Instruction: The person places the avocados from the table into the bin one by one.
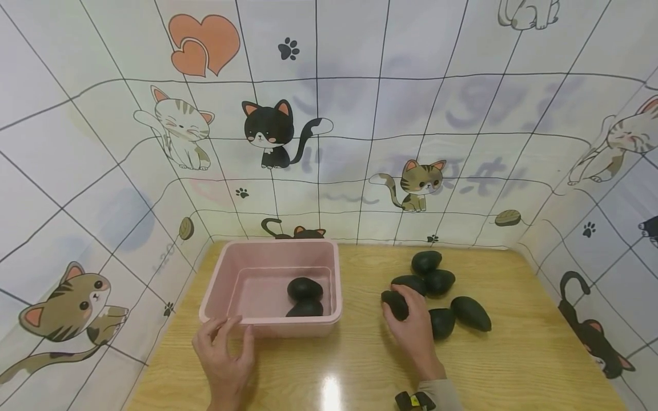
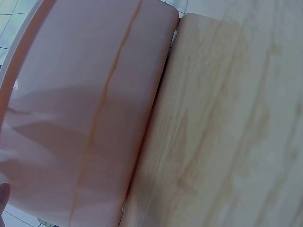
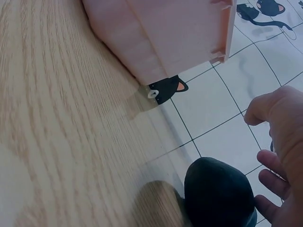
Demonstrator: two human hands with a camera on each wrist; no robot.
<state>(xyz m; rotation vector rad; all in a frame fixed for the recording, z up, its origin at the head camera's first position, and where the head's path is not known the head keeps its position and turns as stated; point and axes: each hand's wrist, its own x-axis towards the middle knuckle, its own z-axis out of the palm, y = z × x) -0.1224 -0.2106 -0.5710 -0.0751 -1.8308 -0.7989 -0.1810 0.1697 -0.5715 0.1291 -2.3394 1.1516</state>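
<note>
My right hand (image 1: 413, 325) curls over a dark green avocado (image 1: 394, 305), thumb on its left side and fingers on its right. The right wrist view has fingertips right at an avocado (image 3: 218, 194), and my thumb stands apart from it. My left hand (image 1: 226, 354) rests at the near left corner of a pink plastic bin (image 1: 272, 321), loosely bent fingers at the rim. In the left wrist view a fingertip (image 2: 4, 194) shows at the bin's outer wall. Two avocados (image 1: 305, 289) lie inside the bin at its right side, the nearer one partly hidden by the rim.
Several more avocados lie around my right hand: one toward the back (image 1: 426, 262), one at the right (image 1: 470, 313) and one beside my wrist (image 1: 442, 323). The wooden table (image 1: 360, 365) meets a cat-patterned cloth wall (image 1: 349, 171) behind and at both sides.
</note>
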